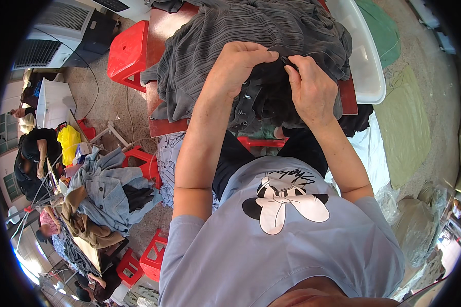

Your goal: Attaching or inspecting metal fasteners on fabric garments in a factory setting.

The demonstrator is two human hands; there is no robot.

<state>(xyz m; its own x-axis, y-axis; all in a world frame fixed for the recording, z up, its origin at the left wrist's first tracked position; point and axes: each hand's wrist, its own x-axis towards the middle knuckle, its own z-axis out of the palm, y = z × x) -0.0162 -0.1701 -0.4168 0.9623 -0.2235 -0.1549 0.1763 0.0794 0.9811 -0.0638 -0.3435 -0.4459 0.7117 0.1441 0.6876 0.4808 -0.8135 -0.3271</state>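
A dark grey ribbed garment (205, 56) lies heaped on the red-brown table in front of me. Above its near part my left hand (243, 61) is closed, thumb and fingers pinching the edge of the dark cloth. Close to its right, my right hand (313, 89) is closed too, its thumb and forefinger on a small black piece (285, 60) at the same edge. What that piece is, I cannot make out. Below my hands hangs black cloth (264, 100) with small shiny metal bits on it, partly covered by my left wrist.
A white plastic tub (376, 87) stands right of the table (349, 97), a red stool (128, 53) left of it. Farther left, denim and brown clothes (107, 192) are piled by more red stools, with other people beyond. Green cloth (407, 133) and plastic-wrapped bundles (417, 225) lie at right.
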